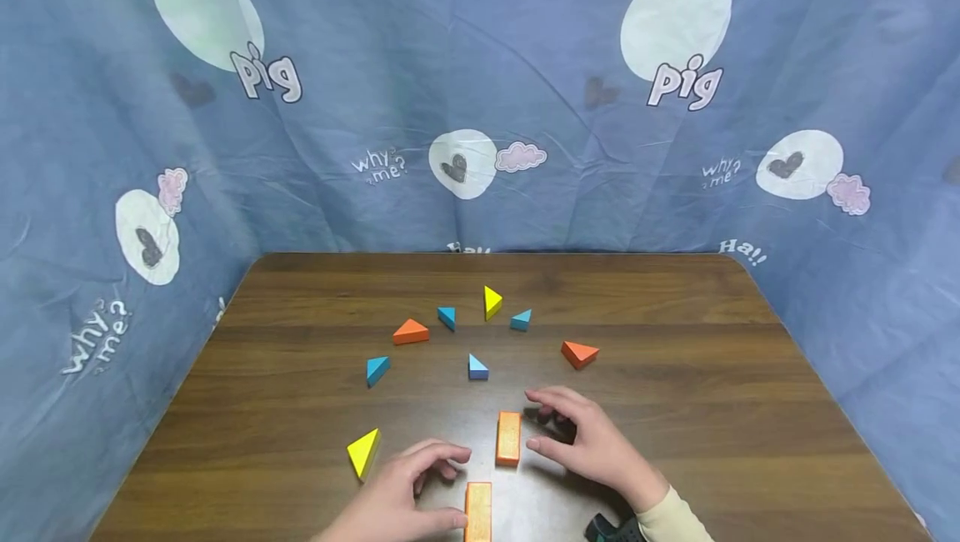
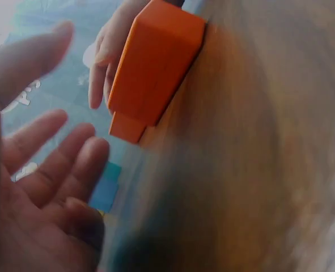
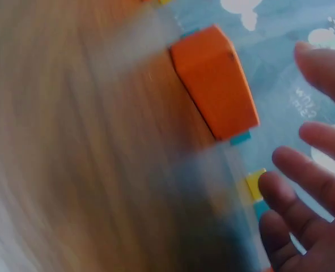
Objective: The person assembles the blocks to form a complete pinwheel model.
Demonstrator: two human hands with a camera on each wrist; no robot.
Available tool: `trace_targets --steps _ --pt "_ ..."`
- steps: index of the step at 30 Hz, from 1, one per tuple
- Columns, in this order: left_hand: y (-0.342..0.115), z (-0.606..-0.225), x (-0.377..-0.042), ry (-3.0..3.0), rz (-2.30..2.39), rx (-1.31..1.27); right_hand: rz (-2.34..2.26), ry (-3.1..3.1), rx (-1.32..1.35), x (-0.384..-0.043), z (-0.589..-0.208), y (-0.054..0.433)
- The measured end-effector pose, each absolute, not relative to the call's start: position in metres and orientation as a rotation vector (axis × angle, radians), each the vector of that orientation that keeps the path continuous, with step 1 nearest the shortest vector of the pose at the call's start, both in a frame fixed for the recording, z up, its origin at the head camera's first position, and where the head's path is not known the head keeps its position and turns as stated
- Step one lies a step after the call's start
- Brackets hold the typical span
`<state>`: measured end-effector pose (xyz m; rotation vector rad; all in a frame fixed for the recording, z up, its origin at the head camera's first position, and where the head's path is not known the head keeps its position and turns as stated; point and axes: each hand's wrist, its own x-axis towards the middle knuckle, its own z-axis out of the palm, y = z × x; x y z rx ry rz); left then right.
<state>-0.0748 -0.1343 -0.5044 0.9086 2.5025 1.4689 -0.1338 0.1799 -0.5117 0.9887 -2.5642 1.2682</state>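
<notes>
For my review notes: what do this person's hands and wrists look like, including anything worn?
The left hand is bare, with no glove or ring visible and no sleeve in view. The right hand is also ungloved, with a plain cream sleeve ending at the wrist. A black device shows beside that cuff; how it is attached cannot be seen.

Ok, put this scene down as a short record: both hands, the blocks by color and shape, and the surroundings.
Left hand: holds nothing, beside the nearer orange rectangular block
Right hand: holds nothing, just right of the farther orange rectangular block
Rectangular pair: apart, the farther one slightly to the right
Blue triangular blocks: four
Yellow triangular blocks: two
Orange triangular blocks: two
Surface: wood-grain table
Backdrop: blue printed cloth reading "pig" and "why me?"
</notes>
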Motion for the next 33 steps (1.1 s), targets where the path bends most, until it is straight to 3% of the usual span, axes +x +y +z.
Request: trace_targets --steps 16,33 --pt "-0.130 -0.515 -0.075 2.552 1.306 1.091 1.282 -2.583 1.051 -0.130 -0.521 0.169" --pt "-0.130 -0.509 -0.073 2.453 1.236 0.924 1.156 -2.655 0.979 -0.131 -0.521 0.167"
